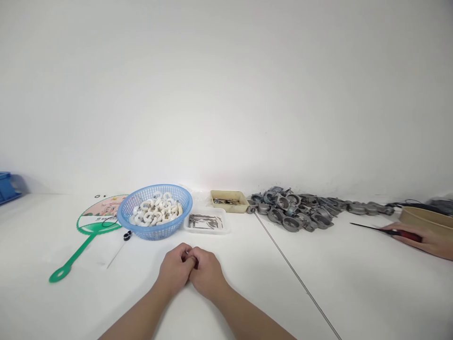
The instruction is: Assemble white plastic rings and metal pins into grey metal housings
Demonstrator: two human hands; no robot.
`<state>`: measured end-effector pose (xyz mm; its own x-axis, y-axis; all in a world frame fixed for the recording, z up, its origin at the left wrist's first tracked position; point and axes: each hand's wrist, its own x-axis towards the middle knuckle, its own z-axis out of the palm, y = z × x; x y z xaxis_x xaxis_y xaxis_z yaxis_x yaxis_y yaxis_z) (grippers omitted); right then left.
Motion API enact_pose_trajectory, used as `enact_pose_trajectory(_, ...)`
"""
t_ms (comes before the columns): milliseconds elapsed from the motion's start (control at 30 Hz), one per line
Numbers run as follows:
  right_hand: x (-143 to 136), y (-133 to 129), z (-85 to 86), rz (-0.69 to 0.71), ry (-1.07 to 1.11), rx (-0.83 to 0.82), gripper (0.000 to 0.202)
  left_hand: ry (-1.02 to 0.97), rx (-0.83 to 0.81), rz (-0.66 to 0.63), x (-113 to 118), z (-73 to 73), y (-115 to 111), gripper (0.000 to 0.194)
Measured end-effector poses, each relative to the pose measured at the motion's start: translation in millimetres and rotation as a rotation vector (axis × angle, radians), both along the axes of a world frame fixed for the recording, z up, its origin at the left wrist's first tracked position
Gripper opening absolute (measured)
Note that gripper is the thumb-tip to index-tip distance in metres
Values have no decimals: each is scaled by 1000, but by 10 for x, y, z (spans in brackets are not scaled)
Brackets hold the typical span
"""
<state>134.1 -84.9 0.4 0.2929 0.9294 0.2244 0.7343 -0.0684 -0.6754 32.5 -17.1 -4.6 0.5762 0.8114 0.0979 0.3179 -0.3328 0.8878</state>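
Observation:
My left hand (176,268) and my right hand (206,270) rest together on the white table (255,293), fingers curled and touching. What they hold, if anything, is hidden between them. Just beyond them stands a clear plastic tray (226,226) with thin dark metal pieces in it. Behind my left hand is a blue mesh basket (154,232) of white rings. A yellowish tray (240,208) with small metal parts sits farther back. To its right lies a heap of grey metal castings (299,210).
A green-handled fan (76,255) lies at left near a thin white tool with black rings (126,236). A long metal rod (297,276) slants toward the front right. At right, another person's hand (433,241) holds a red-and-black screwdriver (408,235) beside a tan container (426,218).

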Motion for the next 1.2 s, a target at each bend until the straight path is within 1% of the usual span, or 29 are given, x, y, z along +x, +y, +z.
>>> enact_pose_trajectory(167, -17, 7, 33, 3, -11, -35, 19, -9, 7, 2, -16, -54, 33, 12)
enact_pose_trajectory(467, -26, 37, 37, 14, 43, -70, 23, -1, 5, 24, -47, 16, 22, 13)
enact_pose_trajectory(633, -34, 39, 46, 9, 48, -56, 22, -7, 3, 28, -45, 9, 20, 13)
enact_pose_trajectory(900, 4, 51, -16, 16, 65, -50, 16, 5, 19, 15, -20, -19, 55, 15)
enact_pose_trajectory(1200, -45, 33, 59, 20, 56, -37, 17, 38, 21, 10, -41, -7, 38, 13)
